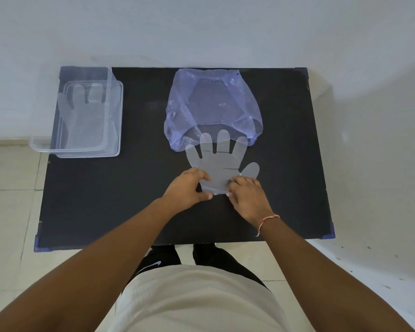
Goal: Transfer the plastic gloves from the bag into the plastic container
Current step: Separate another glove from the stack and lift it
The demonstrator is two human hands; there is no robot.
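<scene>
A clear plastic glove (pixel 219 161) lay flat on the black worktop (pixel 106 200), its fingers spread and pointing away from me, their tips overlapping the open mouth of the blue bag (pixel 211 104). I judged it lay that way so that it could be lifted by the cuff without crumpling. My left hand (pixel 188 189) pinched the cuff's left corner between thumb and curled fingers; my right hand (pixel 247 195) pinched the right corner in the same way. Both hands sat at the near end of the glove, touching it, with the palm and fingers of the glove stretching beyond them. Far left stood the clear container (pixel 46 144), well apart, with one glove (pixel 84 116) already flat inside.
</scene>
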